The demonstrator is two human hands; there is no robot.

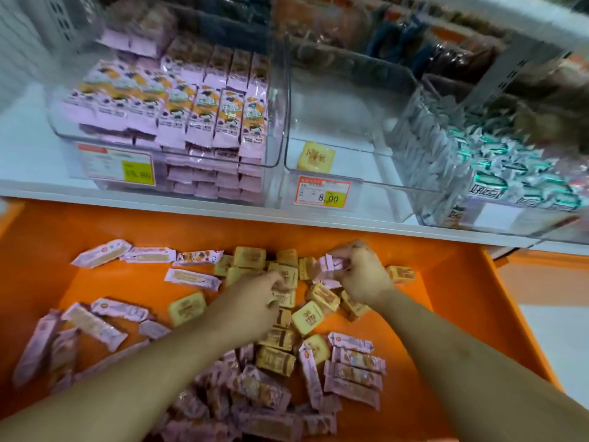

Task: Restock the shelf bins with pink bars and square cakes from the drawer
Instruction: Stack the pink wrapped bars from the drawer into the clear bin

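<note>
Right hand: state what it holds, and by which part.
The right hand pinches pink bars by their near ends, over the drawer; how many cannot be told.

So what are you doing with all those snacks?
A person is sorting snacks in the orange plastic drawer. The right hand pinches pink wrapped bars; the left hand reaches onto the yellow square cakes. Above, the clear bin of pink bars is nearly full; the middle clear bin holds one cake.
</note>
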